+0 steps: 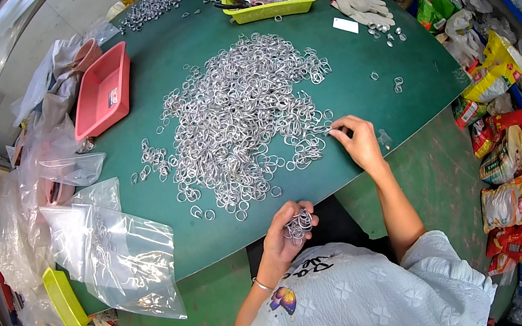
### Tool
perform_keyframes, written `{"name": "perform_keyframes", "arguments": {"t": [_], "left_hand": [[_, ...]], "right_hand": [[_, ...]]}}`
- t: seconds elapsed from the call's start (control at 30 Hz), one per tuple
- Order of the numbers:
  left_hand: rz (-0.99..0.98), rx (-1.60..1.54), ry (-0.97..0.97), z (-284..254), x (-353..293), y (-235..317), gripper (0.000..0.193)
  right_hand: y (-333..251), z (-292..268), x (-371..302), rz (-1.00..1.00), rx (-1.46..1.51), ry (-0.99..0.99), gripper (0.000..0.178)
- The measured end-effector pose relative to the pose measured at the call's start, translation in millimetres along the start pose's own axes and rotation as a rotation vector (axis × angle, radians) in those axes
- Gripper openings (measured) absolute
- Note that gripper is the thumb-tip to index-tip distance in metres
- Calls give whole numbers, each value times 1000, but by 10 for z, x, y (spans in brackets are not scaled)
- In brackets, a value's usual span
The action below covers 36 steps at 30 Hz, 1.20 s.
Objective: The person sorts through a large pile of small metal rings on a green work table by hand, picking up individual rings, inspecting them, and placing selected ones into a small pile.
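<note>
My left hand (284, 231) closed around a bunch of metal rings (298, 224) at the green surface (356, 71) edge, my right hand (358, 138) pinching one ring off the big ring pile (239, 115), clear bags (117, 249) left.

i see the pile of metal rings (242, 114) at the table's (395, 57) middle, a tray (102, 91) near its left edge, a basket (273, 7) at the far edge, gloves (360, 7) right of it, and plastic bags (120, 252) on the near-left corner.
</note>
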State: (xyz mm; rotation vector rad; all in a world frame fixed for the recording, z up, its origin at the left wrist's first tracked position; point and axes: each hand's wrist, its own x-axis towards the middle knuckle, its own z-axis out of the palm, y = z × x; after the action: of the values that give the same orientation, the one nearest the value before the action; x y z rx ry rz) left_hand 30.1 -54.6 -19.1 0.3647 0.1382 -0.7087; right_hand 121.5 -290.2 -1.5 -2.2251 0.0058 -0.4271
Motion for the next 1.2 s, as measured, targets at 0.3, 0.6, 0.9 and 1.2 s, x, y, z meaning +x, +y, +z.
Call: {"name": "perform_keyframes", "arguments": {"t": [0.3,0.6,0.9,1.2], "left_hand": [[7,-25,59,97,3,7,14],[5,22,76,144,-21,1,12],[-2,14,105,182,-8,-9,15],[11,50,169,207,0,10,20]], "right_hand": [[215,-79,16,317,465,59,9],[342,-348,119,203,-132,251,18],[140,-167,-26,-164,-347,-76,29],[17,-74,-43,343,627,-187,20]]}}
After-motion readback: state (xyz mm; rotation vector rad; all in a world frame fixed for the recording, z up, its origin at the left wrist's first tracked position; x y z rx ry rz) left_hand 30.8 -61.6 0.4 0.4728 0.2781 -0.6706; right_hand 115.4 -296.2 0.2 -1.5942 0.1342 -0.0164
